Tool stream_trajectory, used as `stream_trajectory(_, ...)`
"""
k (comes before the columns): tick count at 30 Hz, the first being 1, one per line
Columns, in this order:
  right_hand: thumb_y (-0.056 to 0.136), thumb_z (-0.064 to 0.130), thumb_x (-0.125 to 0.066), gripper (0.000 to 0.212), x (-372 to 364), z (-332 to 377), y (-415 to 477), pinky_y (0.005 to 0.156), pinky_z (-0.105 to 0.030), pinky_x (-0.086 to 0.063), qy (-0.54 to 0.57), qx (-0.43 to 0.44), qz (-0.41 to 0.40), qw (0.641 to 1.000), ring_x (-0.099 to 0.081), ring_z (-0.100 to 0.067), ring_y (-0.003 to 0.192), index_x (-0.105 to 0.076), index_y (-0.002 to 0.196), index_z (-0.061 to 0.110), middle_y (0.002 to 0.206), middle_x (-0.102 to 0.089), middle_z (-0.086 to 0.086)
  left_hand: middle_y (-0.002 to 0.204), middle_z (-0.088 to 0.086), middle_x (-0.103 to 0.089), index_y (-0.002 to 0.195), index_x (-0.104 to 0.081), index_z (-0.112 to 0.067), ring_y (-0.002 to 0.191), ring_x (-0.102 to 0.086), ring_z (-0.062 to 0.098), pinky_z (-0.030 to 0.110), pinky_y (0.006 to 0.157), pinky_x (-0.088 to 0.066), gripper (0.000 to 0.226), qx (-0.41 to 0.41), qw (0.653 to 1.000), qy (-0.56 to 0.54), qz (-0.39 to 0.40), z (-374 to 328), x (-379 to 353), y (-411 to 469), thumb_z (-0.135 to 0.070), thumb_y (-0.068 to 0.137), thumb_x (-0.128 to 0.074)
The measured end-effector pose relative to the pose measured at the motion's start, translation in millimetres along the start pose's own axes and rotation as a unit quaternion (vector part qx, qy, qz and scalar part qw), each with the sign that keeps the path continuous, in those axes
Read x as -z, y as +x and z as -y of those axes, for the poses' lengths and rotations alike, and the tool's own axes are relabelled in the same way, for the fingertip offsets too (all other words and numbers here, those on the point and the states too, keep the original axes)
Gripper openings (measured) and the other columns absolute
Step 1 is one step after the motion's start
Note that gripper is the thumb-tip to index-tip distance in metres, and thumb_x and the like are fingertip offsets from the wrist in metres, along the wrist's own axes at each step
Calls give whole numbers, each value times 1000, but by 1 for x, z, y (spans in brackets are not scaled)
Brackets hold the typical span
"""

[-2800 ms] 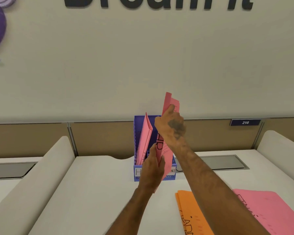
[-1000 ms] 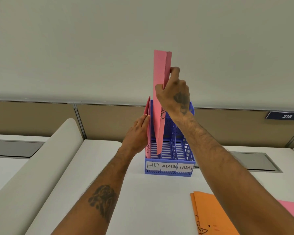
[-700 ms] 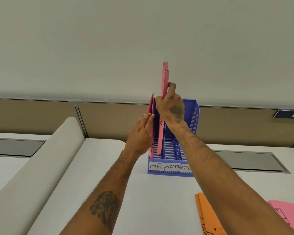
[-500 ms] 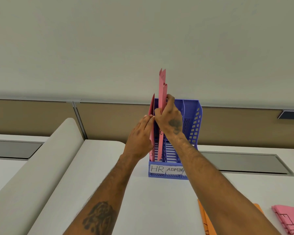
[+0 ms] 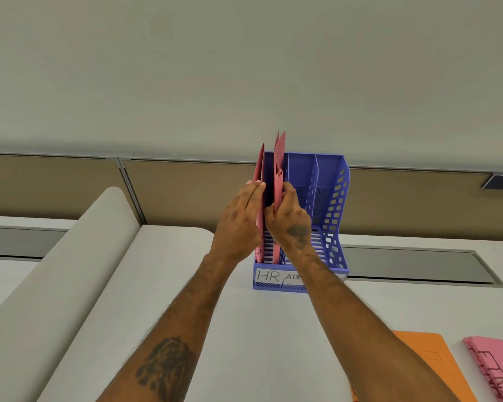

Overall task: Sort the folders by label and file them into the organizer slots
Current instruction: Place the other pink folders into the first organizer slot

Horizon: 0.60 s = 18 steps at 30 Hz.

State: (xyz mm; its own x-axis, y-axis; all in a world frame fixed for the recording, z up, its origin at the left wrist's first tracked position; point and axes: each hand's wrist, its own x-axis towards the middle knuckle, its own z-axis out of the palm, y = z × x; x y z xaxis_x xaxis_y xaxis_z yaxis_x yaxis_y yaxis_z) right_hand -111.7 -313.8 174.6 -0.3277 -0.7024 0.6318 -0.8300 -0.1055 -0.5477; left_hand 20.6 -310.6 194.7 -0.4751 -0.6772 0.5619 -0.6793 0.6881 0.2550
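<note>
Head view, ordered near to far. Two bare forearms reach from the lower edge toward a blue three-slot organizer, which stands upright on a white desk and serves as the reference for all positions.

Nearer than the organizer and to its right, an orange folder lies flat on the desk. Just right of that lies a lettered pink folder, its handwriting beginning "FIN" and cut off by the frame edge.

At the organizer's front left, the left hand is flat. Its straight fingers press against the outer face of a filed pink folder, which stands upright against the organizer's left wall. Immediately right of it, the right hand pinches a held pink folder between thumb and curled fingers. This folder is upright, and its top rises above the organizer's back wall. Its lower edge appears to sit inside the leftmost slot, though the hands hide most of it.

On the organizer's front lip, an HR label marks that leftmost slot. Beside it, a second label showing "AD" is partly covered by the right forearm.

Left of the organizer runs a rounded cream divider. To its right, a grey recessed panel is set into the desk. Behind the organizer stand tan partition panels, and above them is a plain off-white wall.
</note>
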Motion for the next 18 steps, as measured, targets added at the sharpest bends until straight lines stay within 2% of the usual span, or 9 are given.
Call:
stream_trajectory(2,93,48,-37,58,-1,-3,-7,55,-36,-59,-3,-7,10,1000,-68,-27,65,-41,134,7,110,-66,-15,156,17,-34,151,-31,-1,147,-30,30,36,119,-19,73,3,1000,-3,0,0,1,0,-23,92,-68)
stream_trajectory(5,91,53,-34,64,0,-4,-13,60,-41,-59,-8,-24,38,999,-69,-30,74,-36,139,10,114,-63,-16,157,18,-34,151,-30,-1,147,-29,30,35,118,-19,74,6,1000,-5,7,0,2,-1,-25,92,-67)
stream_trajectory(10,81,69,-15,86,7,3,-16,65,-45,-60,-34,-19,83,996,-68,-30,81,-21,148,15,119,-59,-13,163,11,-22,155,-21,-7,152,-18,23,37,124,-19,74,1,1000,-11,18,1,2,0,-25,96,-61)
stream_trajectory(12,81,67,-21,85,11,4,-18,69,-46,-59,-46,-37,120,991,-68,-31,88,-11,149,19,124,-58,-13,165,9,-13,157,-15,-10,153,-13,22,38,124,-19,77,8,999,-15,31,3,3,0,-25,96,-59)
stream_trajectory(15,91,57,-37,76,22,-5,-27,74,-44,-55,-81,-49,153,984,-66,-31,96,-4,151,24,131,-55,-13,165,12,-6,158,-6,-12,153,-6,24,39,122,-16,85,33,998,-20,46,2,6,-9,-23,94,-61)
stream_trajectory(18,94,51,-42,75,39,-19,-45,70,-36,-54,-128,-21,148,980,-64,-24,95,-6,153,22,128,-55,-10,166,9,-1,157,0,-14,153,0,23,43,124,-15,89,76,995,-21,65,4,8,-28,-9,89,-58)
